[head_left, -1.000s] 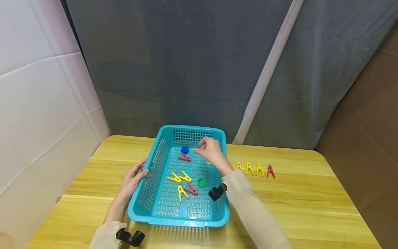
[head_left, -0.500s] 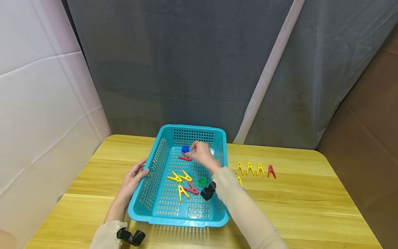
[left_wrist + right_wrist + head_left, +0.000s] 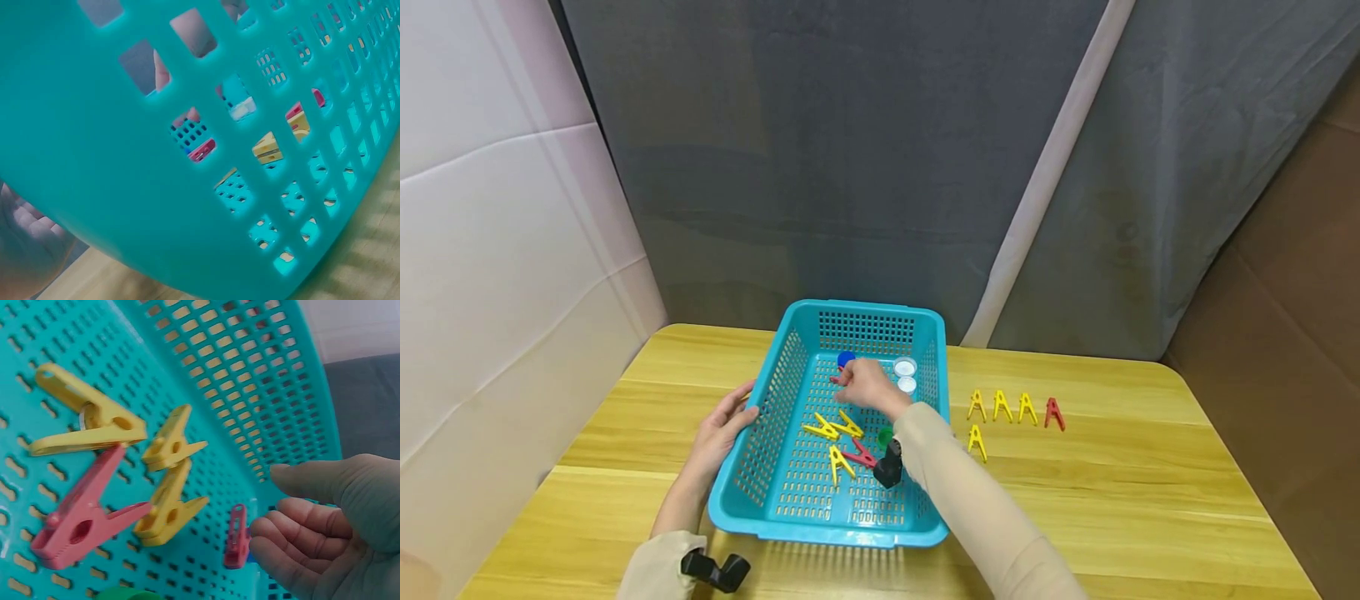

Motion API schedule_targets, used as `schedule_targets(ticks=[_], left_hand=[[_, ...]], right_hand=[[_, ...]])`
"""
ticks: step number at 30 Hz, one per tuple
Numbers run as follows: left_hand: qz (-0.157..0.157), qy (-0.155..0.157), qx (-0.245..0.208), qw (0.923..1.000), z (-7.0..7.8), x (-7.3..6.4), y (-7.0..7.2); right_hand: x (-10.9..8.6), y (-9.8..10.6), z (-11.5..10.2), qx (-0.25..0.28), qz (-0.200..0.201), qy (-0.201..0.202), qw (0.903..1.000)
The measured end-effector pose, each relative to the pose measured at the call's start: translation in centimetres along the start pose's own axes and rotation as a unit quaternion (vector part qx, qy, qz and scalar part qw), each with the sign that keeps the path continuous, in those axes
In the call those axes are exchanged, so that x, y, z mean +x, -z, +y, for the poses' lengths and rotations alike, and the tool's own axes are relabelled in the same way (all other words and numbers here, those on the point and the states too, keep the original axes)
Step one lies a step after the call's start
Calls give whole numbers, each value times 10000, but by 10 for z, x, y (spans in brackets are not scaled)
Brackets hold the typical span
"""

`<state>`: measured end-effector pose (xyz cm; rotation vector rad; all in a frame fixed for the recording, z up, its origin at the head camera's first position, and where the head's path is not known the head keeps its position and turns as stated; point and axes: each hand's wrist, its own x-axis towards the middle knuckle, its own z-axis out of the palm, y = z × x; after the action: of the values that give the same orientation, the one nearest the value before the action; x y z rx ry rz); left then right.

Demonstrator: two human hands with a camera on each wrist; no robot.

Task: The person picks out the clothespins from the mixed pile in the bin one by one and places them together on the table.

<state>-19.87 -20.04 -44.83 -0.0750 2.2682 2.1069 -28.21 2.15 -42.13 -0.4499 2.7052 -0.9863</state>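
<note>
The left hand [image 3: 717, 437] is gripping the left side of a turquoise, rectangular, perforated plastic basket [image 3: 826, 536]. The right hand [image 3: 870, 387] is hovering inside it with fingers loosely bent, holding nothing, just beside a red plastic clothespin [image 3: 235, 556] that is lying near a round blue cap [image 3: 846, 358]. Three yellow plastic clothespins [image 3: 155, 526] are lying toward the basket's near end.

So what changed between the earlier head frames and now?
The right grip moved left and toward the person inside the basket, baring the white caps and a yellow clothespin on the table. Nothing visibly taken or let go. The left grip stays on the basket's left rim; the nearer clothespins look unmoved.
</note>
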Motion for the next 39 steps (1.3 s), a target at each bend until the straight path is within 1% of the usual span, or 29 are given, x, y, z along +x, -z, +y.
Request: schedule_targets(ticks=[6, 11, 17, 22, 26, 30, 33, 36, 39], left_hand=[[-8, 4, -14, 10000, 0, 0, 0], [17, 67, -12, 10000, 1, -1, 0], [44, 53, -53, 10000, 2, 0, 0], [40, 41, -23, 10000, 1, 0, 1], [31, 29, -12, 10000, 1, 0, 1], [29, 40, -17, 10000, 2, 0, 0], [43, 13, 11, 10000, 1, 0, 0], [59, -9, 34, 10000, 1, 0, -1], [57, -21, 11, 10000, 1, 0, -1]], right_hand=[[0, -10, 2, -375, -249, 66, 9990], [0, -15, 4, -469, -320, 64, 9984], [2, -19, 6, -792, -422, 150, 9959], [5, -23, 10, -1006, -393, 188, 9940], [8, -26, 13, -1159, -337, 97, 9926], [7, -27, 13, -1146, -306, -202, 9927], [6, -27, 13, -994, -291, -394, 9938], [5, -26, 13, -909, -280, -382, 9947], [4, -23, 12, -801, -179, -232, 9964]])
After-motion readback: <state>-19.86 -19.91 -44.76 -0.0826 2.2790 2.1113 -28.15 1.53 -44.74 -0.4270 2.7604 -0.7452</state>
